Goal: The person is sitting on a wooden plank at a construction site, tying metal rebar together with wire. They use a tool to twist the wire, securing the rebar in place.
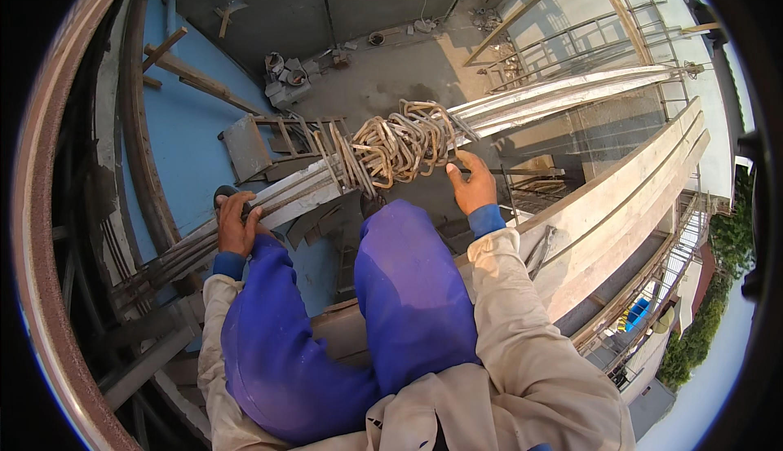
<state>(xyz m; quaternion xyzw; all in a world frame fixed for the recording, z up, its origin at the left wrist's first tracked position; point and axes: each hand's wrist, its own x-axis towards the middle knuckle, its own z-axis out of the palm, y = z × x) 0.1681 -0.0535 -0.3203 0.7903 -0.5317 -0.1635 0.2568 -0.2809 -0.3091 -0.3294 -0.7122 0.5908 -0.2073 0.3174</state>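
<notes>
A heap of bent rusty steel stirrups point(400, 148) lies across a long bundle of pale bars and boards in front of my knees. At the heap's right end, my right hand point(473, 183) is open, thumb and forefinger apart, close to the nearest stirrups. My left hand point(235, 224) is beside my left knee, its fingers bent over a dark rounded thing point(223, 193) that I cannot make out. More stirrups point(347, 157) stand closer together at the heap's left end. The tip of a dark shoe point(372, 204) shows beyond my right knee.
Wide wooden planks point(620, 206) run up to the right. Far below lies a grey floor point(391, 72) with buckets and rubble point(285, 76). A blue wall point(188, 100) and timber props stand on the left. Steel bar cages point(636, 320) line the right side.
</notes>
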